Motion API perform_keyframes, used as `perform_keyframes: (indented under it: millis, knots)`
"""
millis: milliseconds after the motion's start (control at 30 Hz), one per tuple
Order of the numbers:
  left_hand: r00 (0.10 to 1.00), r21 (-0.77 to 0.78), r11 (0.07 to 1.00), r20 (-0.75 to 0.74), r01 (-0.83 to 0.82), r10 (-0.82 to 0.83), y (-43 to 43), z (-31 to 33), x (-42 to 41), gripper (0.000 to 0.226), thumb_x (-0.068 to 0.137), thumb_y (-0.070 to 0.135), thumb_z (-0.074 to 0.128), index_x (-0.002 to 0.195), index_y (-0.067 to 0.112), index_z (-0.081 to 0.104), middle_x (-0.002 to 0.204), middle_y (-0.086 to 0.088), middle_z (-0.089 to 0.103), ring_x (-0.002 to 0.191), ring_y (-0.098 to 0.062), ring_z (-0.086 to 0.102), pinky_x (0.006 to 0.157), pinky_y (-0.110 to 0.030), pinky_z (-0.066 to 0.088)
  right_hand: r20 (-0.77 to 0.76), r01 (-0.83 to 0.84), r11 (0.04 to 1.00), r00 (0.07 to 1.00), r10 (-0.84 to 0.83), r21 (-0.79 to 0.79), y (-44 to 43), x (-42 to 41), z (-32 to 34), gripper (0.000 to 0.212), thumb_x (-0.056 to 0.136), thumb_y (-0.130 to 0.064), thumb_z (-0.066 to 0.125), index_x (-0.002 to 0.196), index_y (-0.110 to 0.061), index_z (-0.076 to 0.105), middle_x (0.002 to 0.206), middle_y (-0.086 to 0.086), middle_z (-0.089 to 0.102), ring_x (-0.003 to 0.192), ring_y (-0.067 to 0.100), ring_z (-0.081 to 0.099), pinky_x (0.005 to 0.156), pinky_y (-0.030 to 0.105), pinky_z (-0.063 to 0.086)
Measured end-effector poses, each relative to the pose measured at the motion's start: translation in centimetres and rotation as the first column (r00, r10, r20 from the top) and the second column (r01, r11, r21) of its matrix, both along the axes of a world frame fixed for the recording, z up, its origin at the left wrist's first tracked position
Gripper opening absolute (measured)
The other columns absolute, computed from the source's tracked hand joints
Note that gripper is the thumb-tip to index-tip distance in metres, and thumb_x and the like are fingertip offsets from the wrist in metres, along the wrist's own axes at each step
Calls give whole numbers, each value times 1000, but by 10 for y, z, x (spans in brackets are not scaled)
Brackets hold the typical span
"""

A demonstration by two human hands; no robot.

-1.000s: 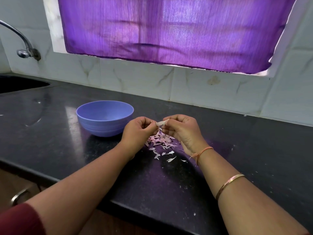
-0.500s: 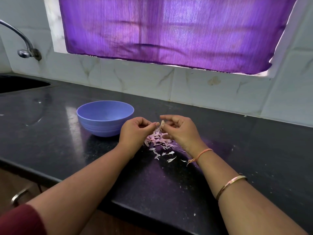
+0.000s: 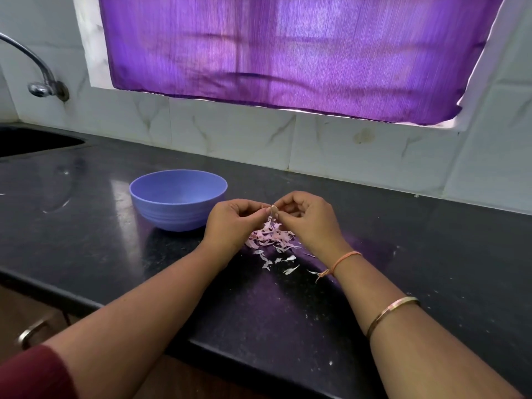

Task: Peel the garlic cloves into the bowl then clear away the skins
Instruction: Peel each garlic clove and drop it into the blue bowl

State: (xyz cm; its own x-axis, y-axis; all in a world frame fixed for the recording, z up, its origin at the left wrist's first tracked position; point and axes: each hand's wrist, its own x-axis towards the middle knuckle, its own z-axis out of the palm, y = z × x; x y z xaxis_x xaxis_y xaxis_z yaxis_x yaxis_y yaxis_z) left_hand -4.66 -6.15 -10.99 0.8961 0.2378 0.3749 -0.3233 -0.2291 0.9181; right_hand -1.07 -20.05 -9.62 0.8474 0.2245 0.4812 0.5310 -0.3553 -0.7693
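A small pale garlic clove (image 3: 273, 210) is pinched between the fingertips of my left hand (image 3: 234, 223) and my right hand (image 3: 309, 221), just above the counter. Under them lies a heap of pinkish-white garlic skins (image 3: 272, 239), with a few loose flakes (image 3: 288, 263) trailing toward me. The blue bowl (image 3: 178, 198) stands on the black counter just left of my left hand; its contents are hidden from this angle.
The black stone countertop (image 3: 431, 254) runs to a tiled wall with a purple curtain (image 3: 288, 53) above. A sink (image 3: 31, 139) and tap (image 3: 40, 79) sit at the far left. The counter's front edge passes under my forearms, with a drawer handle (image 3: 31, 332) below.
My hands have stayed over the skin pile, shifting slightly, and the clove has turned between my fingertips. The bowl has not moved.
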Motion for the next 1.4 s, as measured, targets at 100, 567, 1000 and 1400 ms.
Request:
perform_keyframes:
  millis: [100,567,1000,1400]
  knots:
    - [1000,9,1000,3,-11,11,0,1,-1,4,81,18,71,81,21,73,74,-4,73,66,-7,64,67,-20,56,9,-6,1000,1000,6,-12,0,-1,0,8,78,-11,73,82,-8,67,75,5,70,69,17,68,68,30,58]
    - [998,39,998,-28,-58,59,-1,3,-2,12,83,11,68,74,18,70,74,-3,71,70,-12,65,72,-28,56,-6,-69,997,998,69,-45,1,-4,1,6,78,-5,72,83,-5,68,75,5,70,69,14,68,69,26,58]
    - [979,50,982,-90,-180,184,3,-2,5,16,83,12,66,67,16,66,66,-1,68,63,-12,60,73,-33,54,-131,-159,902,965,228,401,0,-9,9,12,80,8,63,82,-3,58,84,15,62,73,17,62,68,32,59]
    - [997,-89,994,-41,64,-68,-1,2,-1,9,85,10,66,82,15,72,76,-4,71,70,-12,64,67,-19,55,150,47,998,988,-43,-29,1,2,1,17,72,-1,75,71,-9,59,83,10,65,66,7,63,64,17,53]
